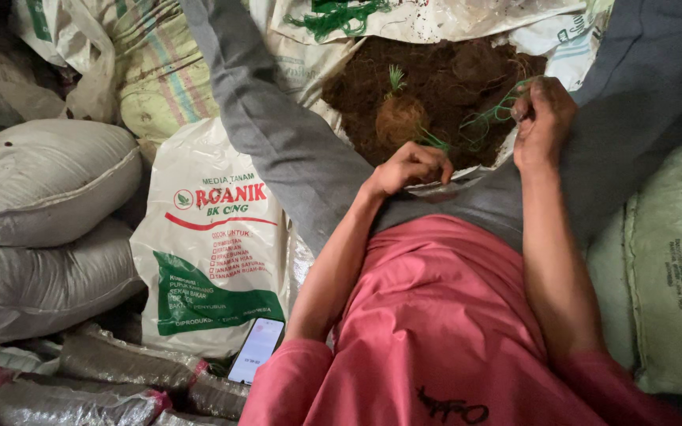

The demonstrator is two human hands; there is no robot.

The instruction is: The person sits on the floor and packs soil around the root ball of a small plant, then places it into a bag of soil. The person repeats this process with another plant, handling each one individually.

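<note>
Right hand (542,122) pinches green string (489,118) over an open soil sack (436,79); left hand (410,167) grips its near edge; phone (256,349) lies beside white printed bag (211,244).

Your left hand (410,167) rests curled at the near edge of the open sack, fingers folded under, just beside a round ball of brown fibre (399,118). The ball sits upright on the loose dark brown fibre, and a small tuft of green shoots stands at its top. Green string (486,120) runs from the base of the ball across the fibre in loose loops toward your right hand (542,120). That hand is raised above the fibre with its fingertips pinched together on the string's far end.
</note>
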